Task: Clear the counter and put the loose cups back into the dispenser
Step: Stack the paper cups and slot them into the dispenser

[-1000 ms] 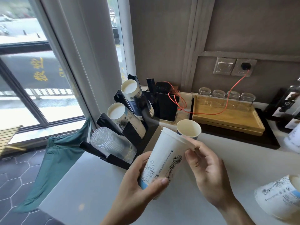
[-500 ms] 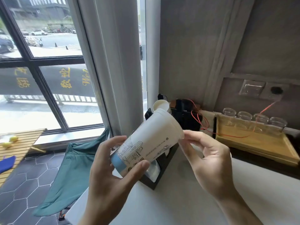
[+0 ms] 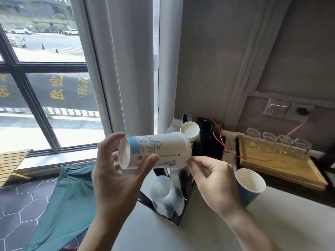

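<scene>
Tall white paper cup (image 3: pixel 155 153), printed with line drawings and a blue band near its base, held sideways in mid-air above the counter's (image 3: pixel 217 232) left end, directly in front of the black cup dispenser (image 3: pixel 183 187). Long axis near horizontal — base toward the window on the left, rim toward the dispenser on the right.

Left hand (image 3: pixel 116 178) wrapped about the base end: thumb under the wall, fingers curled behind, a firm enclosing grasp on the cup. Right hand (image 3: pixel 215 182) pinching at the rim end with thumb and forefinger only, remaining digits loosely curled; contact looks light, more steadying than carrying.

Dispenser slots seen beyond and below: a white paper cup stack (image 3: pixel 190 130) in the far slot, mouth tilted up; a clear plastic cup stack (image 3: pixel 164 191) in the near slot. Middle slot hidden behind the held cup — occupancy cannot be told.

Judged next: rim already points toward the dispenser, so the move turns on angling that axis to match a slot's tilt. Right hand nearer the slots, left bearing the load.

Still loose on the counter: a blue paper cup (image 3: pixel 251 185), upright, just right of the right hand. Wooden tray (image 3: pixel 282 169) with glass jars (image 3: pixel 279 140) farther right.
</scene>
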